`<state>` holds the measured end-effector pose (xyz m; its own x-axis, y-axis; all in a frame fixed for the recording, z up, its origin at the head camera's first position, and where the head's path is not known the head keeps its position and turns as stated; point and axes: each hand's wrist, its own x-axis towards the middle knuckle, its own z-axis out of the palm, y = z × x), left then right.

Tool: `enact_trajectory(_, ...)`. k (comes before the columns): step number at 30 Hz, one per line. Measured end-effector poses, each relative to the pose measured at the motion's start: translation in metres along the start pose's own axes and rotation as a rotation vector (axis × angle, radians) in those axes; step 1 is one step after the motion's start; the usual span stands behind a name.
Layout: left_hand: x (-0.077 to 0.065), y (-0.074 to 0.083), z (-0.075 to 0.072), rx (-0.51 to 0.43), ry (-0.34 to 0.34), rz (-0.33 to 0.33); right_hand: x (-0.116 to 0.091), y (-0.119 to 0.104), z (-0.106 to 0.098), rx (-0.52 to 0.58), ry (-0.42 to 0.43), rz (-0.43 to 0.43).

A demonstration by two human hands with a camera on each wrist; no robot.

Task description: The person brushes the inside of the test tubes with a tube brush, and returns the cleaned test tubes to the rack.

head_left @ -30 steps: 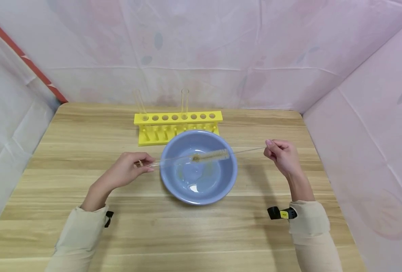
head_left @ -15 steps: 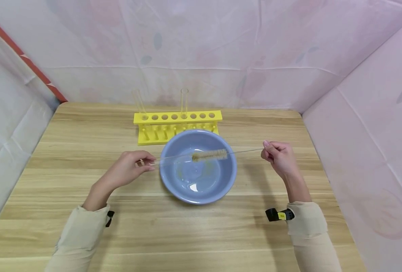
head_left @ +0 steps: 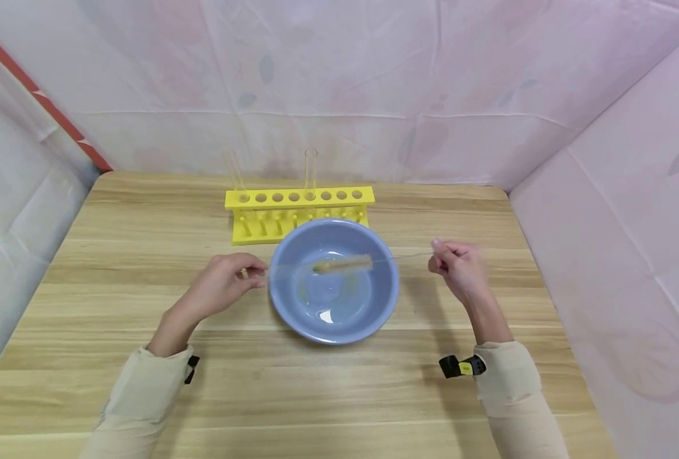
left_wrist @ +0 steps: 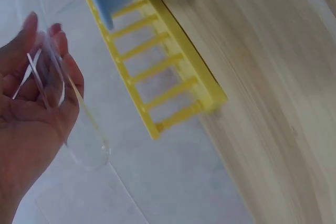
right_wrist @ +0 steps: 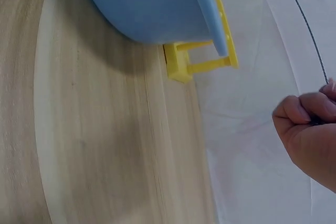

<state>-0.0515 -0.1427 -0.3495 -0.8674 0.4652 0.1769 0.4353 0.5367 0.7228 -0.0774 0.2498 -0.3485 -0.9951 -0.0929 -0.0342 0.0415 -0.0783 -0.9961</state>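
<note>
My left hand (head_left: 227,284) pinches a clear glass test tube (left_wrist: 92,153), whose rounded end shows below the fingers in the left wrist view. The tube reaches right, over the blue basin (head_left: 333,335). On the other side, my right hand (head_left: 459,268) grips the thin twisted wire (right_wrist: 310,30) of a test tube brush (head_left: 345,264). The brush's tan bristle head hangs over the basin, blurred, its tip in line with the tube and overlapping it in the head view. Wet glints and a yellowish tint show on the basin's bottom.
Behind the basin stands a yellow test tube rack (head_left: 299,199), its front partly hidden by the rim. Two glass tubes sit in it, a leaning tube (head_left: 236,178) at the left end and an upright tube (head_left: 310,175) near the middle. A patterned curtain (head_left: 339,76) borders the wooden table (head_left: 328,395).
My right hand has moved left, carrying the brush's bristle head leftward toward my left hand. The left hand has stayed almost in place with the tube; the basin and rack stand as before.
</note>
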Motion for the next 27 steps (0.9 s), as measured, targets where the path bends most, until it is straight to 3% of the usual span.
enact_trajectory(4, 0.008, 0.008, 0.004, -0.031, -0.018, 0.005, -0.001, 0.000, 0.018, -0.120, -0.005, 0.053)
enact_trajectory(11, 0.015, 0.018, 0.011, 0.001, -0.022, -0.032, -0.001, 0.003, 0.047, -0.268, 0.045, 0.143)
enact_trajectory(15, 0.023, 0.030, 0.019, 0.017, -0.058, -0.023, -0.002, 0.005, 0.071, -0.259, 0.009, 0.185)
enact_trajectory(19, 0.030, 0.040, 0.025, 0.054, -0.052, -0.001, -0.005, 0.007, 0.088, -0.221, -0.006, 0.166)
enact_trajectory(27, 0.031, 0.043, 0.028, 0.006, -0.059, 0.003, -0.007, 0.006, 0.092, -0.172, -0.042, 0.156)
